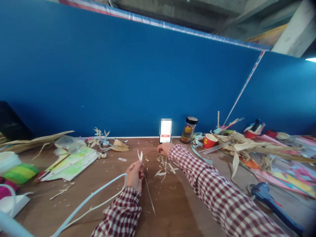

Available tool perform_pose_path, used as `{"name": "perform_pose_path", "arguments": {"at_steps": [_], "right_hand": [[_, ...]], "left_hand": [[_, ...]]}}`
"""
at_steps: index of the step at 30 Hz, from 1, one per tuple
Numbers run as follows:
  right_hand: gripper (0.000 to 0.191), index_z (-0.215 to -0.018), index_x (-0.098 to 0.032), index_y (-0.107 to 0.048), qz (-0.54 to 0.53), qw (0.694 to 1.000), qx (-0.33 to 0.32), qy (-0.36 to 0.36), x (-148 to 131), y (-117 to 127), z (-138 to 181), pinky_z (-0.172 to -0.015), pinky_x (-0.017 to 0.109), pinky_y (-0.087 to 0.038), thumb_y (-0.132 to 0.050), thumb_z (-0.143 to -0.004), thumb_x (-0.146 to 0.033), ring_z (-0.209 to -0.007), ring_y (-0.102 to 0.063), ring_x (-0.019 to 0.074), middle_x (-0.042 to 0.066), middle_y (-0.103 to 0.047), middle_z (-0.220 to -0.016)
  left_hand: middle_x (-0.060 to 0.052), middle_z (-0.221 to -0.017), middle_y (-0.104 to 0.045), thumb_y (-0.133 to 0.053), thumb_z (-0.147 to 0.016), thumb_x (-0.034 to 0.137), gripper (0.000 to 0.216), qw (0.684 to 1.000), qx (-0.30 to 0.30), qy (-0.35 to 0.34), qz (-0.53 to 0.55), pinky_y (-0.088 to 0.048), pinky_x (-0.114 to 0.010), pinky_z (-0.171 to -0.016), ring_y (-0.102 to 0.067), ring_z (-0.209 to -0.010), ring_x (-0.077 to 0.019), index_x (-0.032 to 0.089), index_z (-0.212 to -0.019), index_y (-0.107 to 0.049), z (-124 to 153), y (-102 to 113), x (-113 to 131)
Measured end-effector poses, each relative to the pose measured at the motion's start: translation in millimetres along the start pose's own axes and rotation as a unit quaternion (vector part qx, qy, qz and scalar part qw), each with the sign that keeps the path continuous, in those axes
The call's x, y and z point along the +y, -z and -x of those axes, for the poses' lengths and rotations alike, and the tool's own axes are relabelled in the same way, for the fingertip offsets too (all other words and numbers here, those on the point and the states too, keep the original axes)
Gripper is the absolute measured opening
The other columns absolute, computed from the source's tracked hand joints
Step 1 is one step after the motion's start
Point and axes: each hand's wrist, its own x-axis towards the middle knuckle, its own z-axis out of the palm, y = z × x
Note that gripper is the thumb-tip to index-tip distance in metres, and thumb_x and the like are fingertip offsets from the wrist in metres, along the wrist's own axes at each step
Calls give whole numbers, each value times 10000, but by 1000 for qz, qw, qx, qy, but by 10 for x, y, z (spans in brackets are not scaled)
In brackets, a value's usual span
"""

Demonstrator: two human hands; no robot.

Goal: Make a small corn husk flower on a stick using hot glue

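Note:
Between its fingertips my left hand (pixel 135 173) pinches a pale corn-husk piece (pixel 140 156) with split, pointed tips. A thin stem or wire (pixel 149 193) trails from below that hand toward the front of the table. My right hand (pixel 165 149) reaches forward, just in front of a phone (pixel 165 131) propped upright against the blue partition. Its fingers are bent and pressed together; what they hold, if anything, is too small to make out. Under and in front of it lie cut husk scraps (pixel 161 171) on the brown tabletop (pixel 158 220).
A lidded jar (pixel 189 130) and a red paper cup (pixel 210 141) stand right of the phone. Dry husks (pixel 256 146) and a blue glue gun (pixel 271 200) lie at the right. A painted sheet (pixel 71 164) lies left. A pale blue cable (pixel 91 200) arches beside my left forearm.

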Motion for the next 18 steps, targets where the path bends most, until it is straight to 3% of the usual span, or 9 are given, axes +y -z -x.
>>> {"name": "perform_pose_path", "arguments": {"at_steps": [8,14,18], "right_hand": [[93,-740,-212,-648,-1,999,-15,29,36,-79,47,-557,219,-351,-585,-679,-179,-690,-540,141,13,-626,-774],[113,-771,-193,-615,-25,997,33,63,31,4,172,-597,236,-354,-511,-746,-161,-695,-525,136,24,-613,-774],[98,-790,-203,-604,-56,992,58,97,-45,80,376,-616,229,-365,-510,-762,-196,-713,-534,125,6,-622,-795]], "left_hand": [[28,-518,-537,-698,-512,210,234,1000,-1,-1,-14,-268,-112,-333,-379,-369,-6,111,-683,-571,8,-2,-3],[27,-528,-541,-704,-513,232,236,1000,-5,-9,-27,-259,-119,-338,-381,-372,-8,118,-673,-575,-1,-2,-29],[34,-542,-539,-707,-527,270,254,998,-43,-15,-48,-232,-127,-335,-359,-369,-7,123,-694,-587,39,-26,-43]]}}
